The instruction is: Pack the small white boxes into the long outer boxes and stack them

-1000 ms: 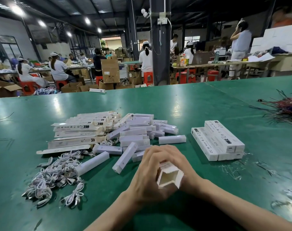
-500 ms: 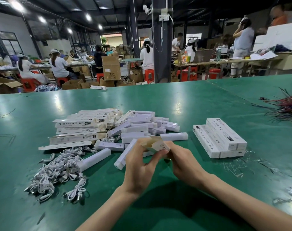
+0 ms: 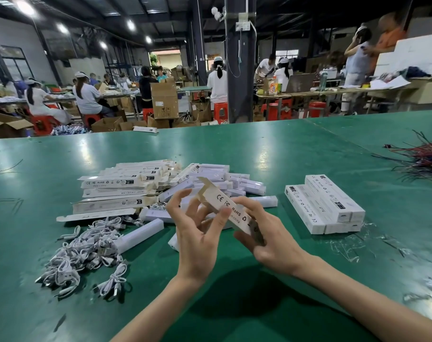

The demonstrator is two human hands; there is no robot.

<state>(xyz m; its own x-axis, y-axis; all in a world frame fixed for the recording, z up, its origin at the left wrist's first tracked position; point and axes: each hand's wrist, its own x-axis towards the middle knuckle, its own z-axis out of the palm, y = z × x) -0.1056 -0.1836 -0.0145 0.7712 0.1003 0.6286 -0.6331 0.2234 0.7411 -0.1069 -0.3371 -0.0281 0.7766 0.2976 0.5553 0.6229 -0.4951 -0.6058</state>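
The left hand (image 3: 197, 233) and right hand (image 3: 266, 233) pinch a long outer box (image 3: 225, 206), light crushable card probably best gripped along its edges.

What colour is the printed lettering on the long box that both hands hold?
Black lettering on a white long box, best seen in the head view.

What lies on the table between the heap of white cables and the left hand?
Head view: a small white box lies slanted between the cable heap and the left hand; a second box peeks out by the hand.
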